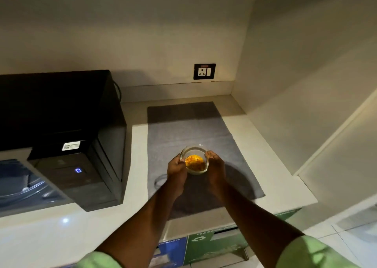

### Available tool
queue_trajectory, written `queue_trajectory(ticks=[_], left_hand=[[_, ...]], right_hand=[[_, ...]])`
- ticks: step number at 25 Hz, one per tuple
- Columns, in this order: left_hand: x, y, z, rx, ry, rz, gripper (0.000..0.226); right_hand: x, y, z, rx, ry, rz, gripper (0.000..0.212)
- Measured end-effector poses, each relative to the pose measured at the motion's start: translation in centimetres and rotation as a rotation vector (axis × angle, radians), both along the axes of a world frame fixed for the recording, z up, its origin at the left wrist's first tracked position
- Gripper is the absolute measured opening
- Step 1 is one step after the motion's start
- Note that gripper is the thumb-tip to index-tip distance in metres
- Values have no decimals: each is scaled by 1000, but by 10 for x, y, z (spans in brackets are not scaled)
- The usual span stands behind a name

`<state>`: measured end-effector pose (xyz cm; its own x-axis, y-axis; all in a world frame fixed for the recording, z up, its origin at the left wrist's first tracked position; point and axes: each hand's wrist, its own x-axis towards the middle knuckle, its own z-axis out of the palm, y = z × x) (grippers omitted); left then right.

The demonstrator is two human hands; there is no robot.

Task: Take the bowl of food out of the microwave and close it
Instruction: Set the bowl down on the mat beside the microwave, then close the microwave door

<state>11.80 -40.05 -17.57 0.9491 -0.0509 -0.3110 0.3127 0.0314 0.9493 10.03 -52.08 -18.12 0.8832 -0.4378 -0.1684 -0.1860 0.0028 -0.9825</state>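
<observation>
A clear glass bowl (194, 154) with yellow-orange food in it is held over a grey towel (191, 131) on the counter. My left hand (177, 171) grips its left side and my right hand (215, 169) grips its right side. Whether the bowl touches the towel cannot be told. The black microwave (61, 112) stands at the left of the counter. Its door (18, 186) is swung open toward the lower left, and the control panel (78, 171) shows a lit blue digit.
The white counter (271, 161) ends at a wall on the right. A wall socket (204, 71) sits above the towel's far end. Blue and green waste bins (195, 245) stand below the counter's front edge.
</observation>
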Motion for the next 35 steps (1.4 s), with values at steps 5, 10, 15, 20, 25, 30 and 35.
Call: queue_trajectory(ticks=[5, 10, 15, 20, 25, 30, 35], left_hand=[[5, 0, -9, 35, 11, 51, 38], [-1, 7, -16, 125, 15, -21, 38], [-16, 16, -14, 192, 20, -34, 39], [-46, 42, -10, 321, 31, -46, 49], [-82, 98, -9, 360, -3, -82, 45], [-135, 180, 1, 356, -40, -160, 31], [-173, 276, 24, 485, -151, -144, 27]], right_hand=[[2, 1, -7, -92, -163, -41, 28], [7, -4, -12, -214, -31, -24, 29], [-17, 1, -27, -141, 51, -98, 30], [-44, 19, -28, -236, 166, -83, 16], [-75, 74, -20, -167, 259, -91, 56], [-112, 160, 1, -291, 107, 16, 52], [-132, 248, 47, -524, -133, 255, 58]])
